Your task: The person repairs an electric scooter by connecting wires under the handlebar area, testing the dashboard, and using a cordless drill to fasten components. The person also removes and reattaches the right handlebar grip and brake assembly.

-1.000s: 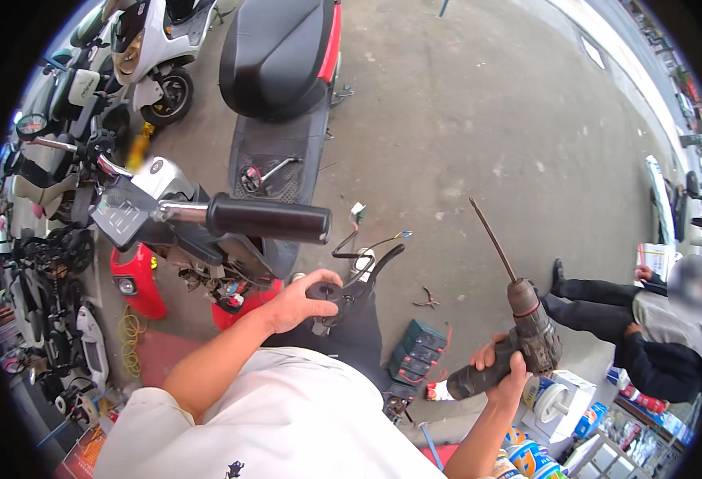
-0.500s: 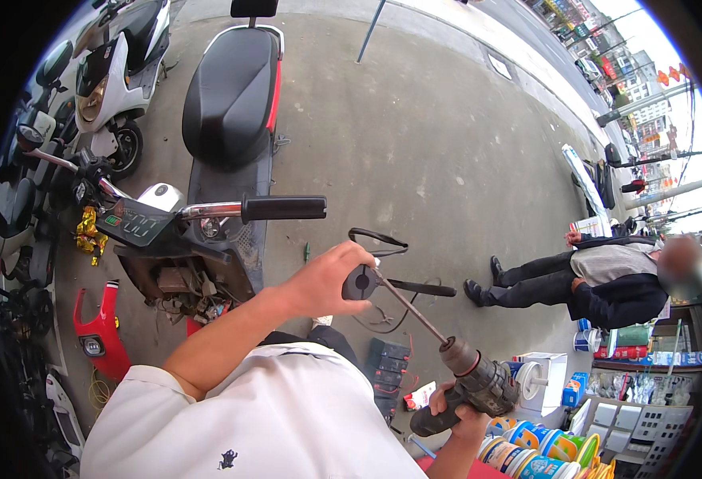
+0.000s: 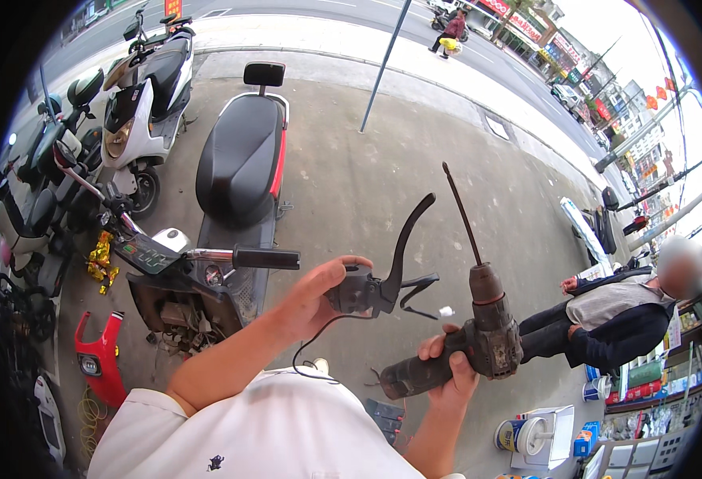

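Note:
My left hand (image 3: 319, 299) is closed on the black housing of a brake lever (image 3: 409, 239), whose long curved blade points up and away. A thin dark wire loops down from it toward my shirt. In my right hand (image 3: 453, 363) I grip a cordless drill (image 3: 492, 319). Its long, thin screwdriver bit (image 3: 463, 211) points up, apart from the brake lever. A small white bit of something (image 3: 446, 312) shows between the two, too small to name. Left of my hands stands a scooter with its front panel off, its bare black handlebar grip (image 3: 266, 259) close to my left hand.
A red scooter panel with a lamp (image 3: 102, 359) lies on the ground at left, near a gold wrapper (image 3: 102, 263). More scooters (image 3: 147, 120) are parked beyond. Dark batteries (image 3: 384, 419) sit low in front of me. On the right stand a person (image 3: 614, 311), buckets (image 3: 511, 435) and shelves.
The drill has swung upright, and its bit has come away from the brake lever's clamp. My left hand has turned the brake lever, so its blade now points up. The view has tilted upward.

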Tool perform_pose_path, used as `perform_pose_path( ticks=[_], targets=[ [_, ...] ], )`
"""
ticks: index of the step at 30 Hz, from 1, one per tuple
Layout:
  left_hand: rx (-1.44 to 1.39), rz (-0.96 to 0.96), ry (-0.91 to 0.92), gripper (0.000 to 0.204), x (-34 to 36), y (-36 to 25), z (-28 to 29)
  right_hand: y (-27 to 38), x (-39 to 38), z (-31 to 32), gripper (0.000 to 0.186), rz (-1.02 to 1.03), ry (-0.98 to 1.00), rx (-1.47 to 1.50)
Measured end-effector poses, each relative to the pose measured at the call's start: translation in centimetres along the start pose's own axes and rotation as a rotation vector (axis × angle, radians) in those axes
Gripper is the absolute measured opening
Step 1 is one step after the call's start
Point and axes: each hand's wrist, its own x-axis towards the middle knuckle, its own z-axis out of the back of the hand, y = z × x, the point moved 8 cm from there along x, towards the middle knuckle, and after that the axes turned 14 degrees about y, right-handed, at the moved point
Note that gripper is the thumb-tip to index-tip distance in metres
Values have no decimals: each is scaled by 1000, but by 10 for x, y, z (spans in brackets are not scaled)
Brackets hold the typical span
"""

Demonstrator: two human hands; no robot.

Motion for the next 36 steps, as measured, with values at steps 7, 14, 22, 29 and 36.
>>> perform_pose_path(
  ticks=[7, 14, 22, 29, 36],
  targets=[
    [203, -45, -70, 42, 4, 16, 6, -18, 47, -8, 54, -68, -102, -145],
    [596, -135, -107, 37, -2, 2, 7, -38, 54, -22, 53, -129, -48, 2],
    [283, 108, 2, 64, 7, -11, 2, -46, 46, -18, 41, -103, -348, 38],
    [992, -9, -148, 61, 3, -14, 6, -75, 31, -14, 26, -354, -401, 367],
    [958, -156, 108, 59, 15, -16, -29, -77, 12, -18, 31, -442, -425, 486]
  ],
)
